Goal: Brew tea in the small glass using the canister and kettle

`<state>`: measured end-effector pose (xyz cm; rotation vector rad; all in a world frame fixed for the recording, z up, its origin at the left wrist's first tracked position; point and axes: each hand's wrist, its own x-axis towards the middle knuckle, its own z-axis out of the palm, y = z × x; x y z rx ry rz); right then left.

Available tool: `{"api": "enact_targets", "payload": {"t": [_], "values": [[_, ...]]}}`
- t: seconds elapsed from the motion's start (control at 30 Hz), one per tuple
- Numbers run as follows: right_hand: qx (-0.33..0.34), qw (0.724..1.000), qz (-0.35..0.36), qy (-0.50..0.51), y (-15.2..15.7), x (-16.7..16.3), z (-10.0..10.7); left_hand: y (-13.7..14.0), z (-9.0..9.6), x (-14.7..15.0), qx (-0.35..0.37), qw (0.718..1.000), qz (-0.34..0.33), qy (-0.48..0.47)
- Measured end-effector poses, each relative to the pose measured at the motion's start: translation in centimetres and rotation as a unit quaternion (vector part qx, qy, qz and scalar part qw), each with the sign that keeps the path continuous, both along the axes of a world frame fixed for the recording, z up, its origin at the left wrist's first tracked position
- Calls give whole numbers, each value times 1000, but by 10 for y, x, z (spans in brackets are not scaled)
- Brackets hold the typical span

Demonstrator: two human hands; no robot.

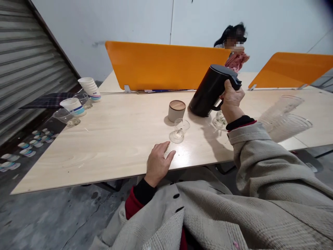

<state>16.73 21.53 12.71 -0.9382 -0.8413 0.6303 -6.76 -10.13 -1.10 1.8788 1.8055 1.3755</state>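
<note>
Plain pale wall (135, 21) and a ribbed roller shutter (26, 62) stand behind a wood-grain desk (117, 139), across which run two orange divider panels (166, 66). Beyond the gap between the panels is another person (229, 36), with pink patterned cloth (237, 60) just below the head.

The wearer's right hand (232, 99) is wrapped firmly around the handle of a black lidded jug (205, 92), thumb up beside the lid. The jug leans on the desk's far half, in front of the longer panel; whether its base touches the desktop cannot be told. Below that wrist, partly hidden, is a clear glass vessel (220, 121) with green bits.

The left hand (158, 163) holds nothing, its fingers loosely spread and thumb apart, over the desk's near edge. Just past its fingertips is a small clear cup (183, 125) containing dark bits, and behind that a grey canister (175, 113) with a wooden lid.

By the desk's far left corner, a stack of white paper cups (90, 88) carries blue bands and a small printed mark, too small to read. A single paper cup (71, 106) in the same print sits nearer the left edge. Nested clear plastic cups (282, 118) occupy the right side.
</note>
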Motion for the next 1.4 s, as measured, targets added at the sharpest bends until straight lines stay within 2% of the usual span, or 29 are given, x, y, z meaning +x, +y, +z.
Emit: {"api": "enact_targets", "payload": {"t": [0.23, 0.47, 0.73, 0.87, 0.97, 1.07, 1.17, 1.3, 1.4], "values": [[4, 1000, -3, 29, -22, 6, 25, 2, -1, 0, 7, 1000, 7, 16], [53, 998, 28, 28, -59, 13, 62, 3, 0, -2, 5, 1000, 2, 8], [139, 988, 67, -23, -135, 33, 114, 6, -2, -3, 7, 998, -5, -66], [139, 984, 77, -76, -176, 53, 126, 2, 6, 0, 26, 995, -6, -92], [136, 982, 54, -118, -201, 60, 128, 0, 22, 12, 52, 992, -46, -106], [119, 978, 64, -162, -223, 61, 129, 10, 41, 32, 67, 975, -126, -173], [103, 971, 93, -196, -241, 58, 130, 31, 57, 56, 52, 945, -177, -270], [64, 956, 109, -263, -261, 54, 129, 51, 68, 86, 3, 899, -216, -381], [7, 943, 103, -315, -273, 52, 129, 47, 72, 104, -18, 859, -270, -434]]}}
